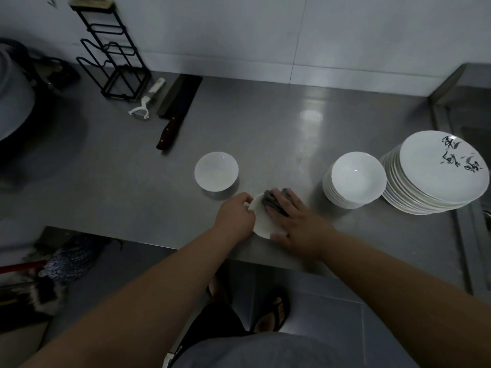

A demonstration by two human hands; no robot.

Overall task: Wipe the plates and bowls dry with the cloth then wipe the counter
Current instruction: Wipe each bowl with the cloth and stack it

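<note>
My left hand (pixel 235 217) grips the left rim of a small white bowl (pixel 261 224), tilted near the front edge of the steel counter (pixel 119 168). My right hand (pixel 295 221) presses a grey cloth (pixel 272 199) into that bowl. One white bowl (pixel 216 171) stands alone just behind. A stack of white bowls (pixel 356 179) sits to the right. Beside it is a stack of white plates (pixel 435 173), the top one with black brush markings.
A cleaver (pixel 176 110) and a white peeler (pixel 148 100) lie at the back left, next to a black wire rack (pixel 114 54). A large pot (pixel 13 102) is at the far left. A sink edge (pixel 467 221) borders the counter on the right.
</note>
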